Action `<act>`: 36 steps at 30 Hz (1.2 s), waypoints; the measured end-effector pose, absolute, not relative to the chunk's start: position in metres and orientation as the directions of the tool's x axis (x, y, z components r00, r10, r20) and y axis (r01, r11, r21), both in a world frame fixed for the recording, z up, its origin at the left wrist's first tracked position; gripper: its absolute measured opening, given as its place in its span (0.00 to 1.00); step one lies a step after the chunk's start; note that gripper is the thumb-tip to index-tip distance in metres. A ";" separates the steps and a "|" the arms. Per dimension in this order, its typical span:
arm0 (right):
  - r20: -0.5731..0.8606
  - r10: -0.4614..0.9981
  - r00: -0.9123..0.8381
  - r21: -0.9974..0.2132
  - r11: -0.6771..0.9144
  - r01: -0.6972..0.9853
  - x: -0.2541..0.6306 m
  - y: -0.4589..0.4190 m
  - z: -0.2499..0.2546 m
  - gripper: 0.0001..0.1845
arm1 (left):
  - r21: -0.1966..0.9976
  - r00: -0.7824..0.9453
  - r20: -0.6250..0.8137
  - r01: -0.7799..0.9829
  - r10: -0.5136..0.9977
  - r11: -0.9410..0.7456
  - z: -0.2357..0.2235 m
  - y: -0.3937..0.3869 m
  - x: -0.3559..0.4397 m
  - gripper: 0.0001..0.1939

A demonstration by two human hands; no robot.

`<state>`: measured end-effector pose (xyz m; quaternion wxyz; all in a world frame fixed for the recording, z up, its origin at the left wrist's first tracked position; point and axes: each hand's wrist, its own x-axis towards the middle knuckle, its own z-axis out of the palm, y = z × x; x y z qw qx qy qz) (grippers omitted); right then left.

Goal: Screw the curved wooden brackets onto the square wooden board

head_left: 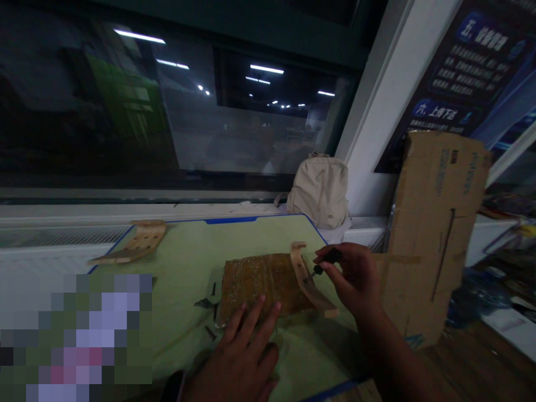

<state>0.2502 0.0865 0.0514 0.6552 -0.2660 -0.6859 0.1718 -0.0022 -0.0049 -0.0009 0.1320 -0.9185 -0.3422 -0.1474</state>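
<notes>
My right hand (352, 273) grips a screwdriver (330, 258) by its black handle. Its shaft slants down to a hole area on a curved wooden piece (302, 272), which lies along the right edge of a brown board (268, 279). Whether a screw sits under the tip is too small to tell. My left hand (247, 346) rests with fingers spread, the fingertips on the near edge of the board. Several dark screws (205, 303) lie on the table just left of the board.
A second curved wooden piece (144, 240) with holes lies at the table's far left. Behind the pale green table (188, 240) a beige backpack (320, 190) leans by the window. A tall cardboard sheet (435, 234) stands at the right. A blurred-out patch covers the lower left.
</notes>
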 end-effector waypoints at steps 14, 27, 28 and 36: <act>0.779 0.624 0.065 -0.627 0.776 0.065 0.250 0.090 0.056 0.14 | -0.171 0.732 0.349 0.663 0.585 -0.729 -0.001 0.000 -0.003 0.16; 0.760 0.649 0.032 -0.645 0.746 0.166 0.252 0.090 0.053 0.16 | -0.130 0.727 0.337 0.665 0.598 -0.736 -0.003 -0.002 -0.004 0.16; 0.770 0.634 0.072 -0.635 0.751 0.180 0.252 0.091 0.053 0.16 | -0.138 0.732 0.343 0.659 0.588 -0.740 -0.005 -0.001 -0.004 0.16; 0.856 0.512 -0.064 -0.454 0.806 0.380 0.258 0.088 0.055 0.17 | -0.137 0.717 0.367 0.672 0.593 -0.728 0.004 -0.004 -0.003 0.16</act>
